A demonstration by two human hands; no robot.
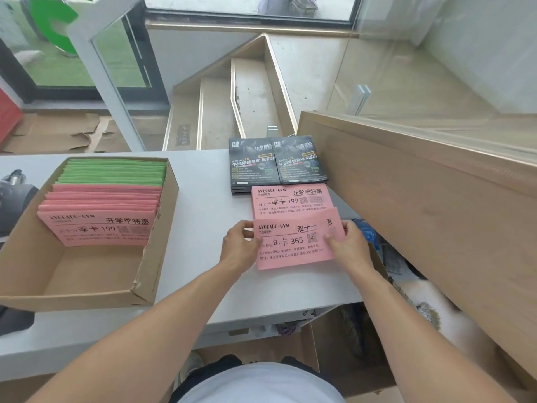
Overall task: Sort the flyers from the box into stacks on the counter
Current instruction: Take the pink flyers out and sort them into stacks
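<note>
At the left of the frame the cardboard box on the desk holds upright pink flyers and green flyers. At lower centre the left hand and right hand pinch the short ends of a pink "365" flyer stack, its long axis running left to right between their fingers. Just above lie the pink "199" stack and two black flyer stacks, with bare desk toward the box and a wooden panel close on the right.

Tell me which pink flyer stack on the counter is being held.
The nearer one, headed 年卡 365: left hand and right hand grip its side edges. The 季卡 199 stack behind it lies untouched.
</note>
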